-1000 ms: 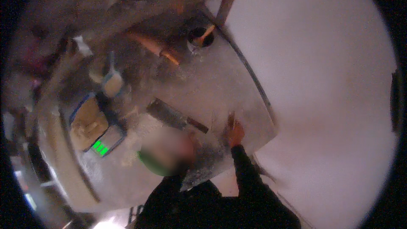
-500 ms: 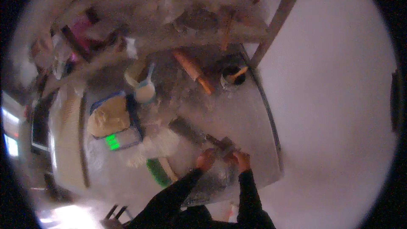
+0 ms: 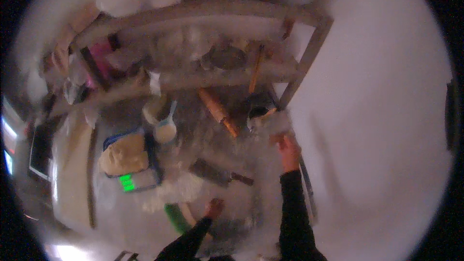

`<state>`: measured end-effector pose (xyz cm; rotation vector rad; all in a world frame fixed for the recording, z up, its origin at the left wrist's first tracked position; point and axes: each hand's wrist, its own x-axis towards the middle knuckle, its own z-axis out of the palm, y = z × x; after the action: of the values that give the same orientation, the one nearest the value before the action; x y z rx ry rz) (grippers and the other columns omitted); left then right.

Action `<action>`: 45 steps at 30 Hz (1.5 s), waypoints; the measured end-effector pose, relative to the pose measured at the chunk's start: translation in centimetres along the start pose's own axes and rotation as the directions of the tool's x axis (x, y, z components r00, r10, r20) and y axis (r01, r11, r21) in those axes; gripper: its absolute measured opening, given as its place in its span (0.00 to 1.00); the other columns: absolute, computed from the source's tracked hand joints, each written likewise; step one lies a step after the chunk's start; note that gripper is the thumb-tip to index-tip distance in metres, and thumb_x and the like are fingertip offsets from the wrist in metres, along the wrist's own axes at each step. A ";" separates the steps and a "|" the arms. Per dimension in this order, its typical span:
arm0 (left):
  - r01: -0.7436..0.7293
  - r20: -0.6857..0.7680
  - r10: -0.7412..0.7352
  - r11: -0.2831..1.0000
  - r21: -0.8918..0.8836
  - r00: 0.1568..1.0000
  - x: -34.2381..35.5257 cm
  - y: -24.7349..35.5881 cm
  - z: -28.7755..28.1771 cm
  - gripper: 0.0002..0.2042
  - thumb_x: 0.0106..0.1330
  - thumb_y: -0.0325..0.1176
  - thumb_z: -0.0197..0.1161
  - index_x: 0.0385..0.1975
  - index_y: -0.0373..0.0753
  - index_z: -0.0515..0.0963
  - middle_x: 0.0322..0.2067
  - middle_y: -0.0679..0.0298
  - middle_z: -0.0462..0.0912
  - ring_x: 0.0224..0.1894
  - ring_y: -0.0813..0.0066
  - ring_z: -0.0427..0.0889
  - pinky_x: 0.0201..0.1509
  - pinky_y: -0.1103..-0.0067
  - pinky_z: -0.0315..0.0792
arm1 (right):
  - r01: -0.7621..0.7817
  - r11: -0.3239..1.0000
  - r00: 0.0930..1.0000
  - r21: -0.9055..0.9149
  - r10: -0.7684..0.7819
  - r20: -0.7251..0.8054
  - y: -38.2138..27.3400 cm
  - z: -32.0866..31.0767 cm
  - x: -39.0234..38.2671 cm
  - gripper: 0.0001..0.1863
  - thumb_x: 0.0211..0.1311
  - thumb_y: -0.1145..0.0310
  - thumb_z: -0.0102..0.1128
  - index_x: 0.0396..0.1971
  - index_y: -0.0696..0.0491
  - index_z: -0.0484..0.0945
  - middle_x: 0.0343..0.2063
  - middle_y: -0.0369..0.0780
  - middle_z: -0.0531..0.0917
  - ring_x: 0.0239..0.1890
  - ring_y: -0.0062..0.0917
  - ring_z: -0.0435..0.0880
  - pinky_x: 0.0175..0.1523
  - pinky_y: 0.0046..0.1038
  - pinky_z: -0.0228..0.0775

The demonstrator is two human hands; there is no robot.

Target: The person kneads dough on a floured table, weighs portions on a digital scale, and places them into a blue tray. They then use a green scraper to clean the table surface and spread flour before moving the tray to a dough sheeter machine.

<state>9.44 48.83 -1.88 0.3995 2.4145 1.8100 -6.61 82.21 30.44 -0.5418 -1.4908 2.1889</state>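
Note:
My right hand is raised at the table's right edge. It is closed on a flat greyish piece that looks like a dough scraper, blurred, in front of a dark pot. My left hand is curled over the near part of the table; nothing shows in it. Beside it lies a brush with green bristles and a pale handle. Beyond that hand, a cleaver with a dark handle lies on the tabletop, apart from both hands.
At the left, dough sits on a blue-edged scale with a green lit display. Farther back are a scoop of pale powder, a bowl and a wooden rolling pin. A loaded wooden shelf spans the back; flour dusts the table.
My hands have parted: the right moved far and right with the flat piece, the left moved back left. The cleaver's handle is uncovered. The view has tilted up, showing more shelf.

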 end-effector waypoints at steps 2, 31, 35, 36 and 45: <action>0.121 0.035 -0.118 0.985 -0.122 0.992 -0.3 0.7 -0.1 0.12 0.59 0.39 0.55 0.37 0.41 0.75 0.38 0.57 0.77 0.43 0.60 0.75 0.46 0.69 0.70 | 0.337 0.795 0.942 -0.504 -0.282 0.184 -3.0 4.5 4.1 0.14 0.59 0.58 0.55 0.36 0.53 0.75 0.28 0.35 0.82 0.29 0.22 0.78 0.33 0.26 0.69; 0.212 -0.259 -0.359 0.862 -0.460 0.897 -5.3 4.4 -12.0 0.13 0.60 0.36 0.54 0.41 0.38 0.77 0.39 0.63 0.81 0.40 0.71 0.79 0.44 0.73 0.72 | 0.509 -0.241 0.861 -0.826 0.139 0.489 19.9 -3.7 -12.4 0.14 0.45 0.60 0.64 0.31 0.52 0.77 0.31 0.41 0.77 0.35 0.36 0.77 0.39 0.37 0.68; 0.322 -0.372 -0.326 0.944 -0.074 0.869 -8.8 3.8 -21.4 0.12 0.60 0.34 0.56 0.40 0.35 0.77 0.34 0.63 0.81 0.35 0.73 0.79 0.40 0.76 0.72 | 0.526 -0.209 0.844 -0.824 0.009 0.537 21.7 -1.5 -9.0 0.12 0.45 0.62 0.63 0.29 0.53 0.77 0.29 0.42 0.77 0.32 0.36 0.78 0.36 0.37 0.68; 0.317 -0.422 -0.319 0.945 -0.076 0.849 -7.8 3.9 -22.5 0.12 0.60 0.34 0.56 0.39 0.35 0.77 0.33 0.63 0.80 0.34 0.73 0.78 0.39 0.77 0.72 | 0.549 -0.239 0.800 -0.801 -0.128 0.586 22.7 -1.5 -6.4 0.11 0.46 0.63 0.62 0.28 0.54 0.77 0.27 0.42 0.77 0.30 0.37 0.78 0.34 0.37 0.69; 0.328 -0.673 -0.617 0.787 -0.523 0.407 -9.6 3.5 -37.4 0.14 0.60 0.38 0.58 0.39 0.34 0.77 0.31 0.62 0.80 0.31 0.76 0.78 0.31 0.82 0.70 | 0.642 -0.050 0.724 -0.765 -0.290 0.627 24.3 14.3 -6.2 0.10 0.54 0.63 0.53 0.27 0.55 0.76 0.26 0.48 0.78 0.31 0.42 0.76 0.35 0.39 0.67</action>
<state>10.48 12.44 11.57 -1.3839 2.1371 2.2740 -12.46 59.85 13.07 0.0677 -2.6671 0.3950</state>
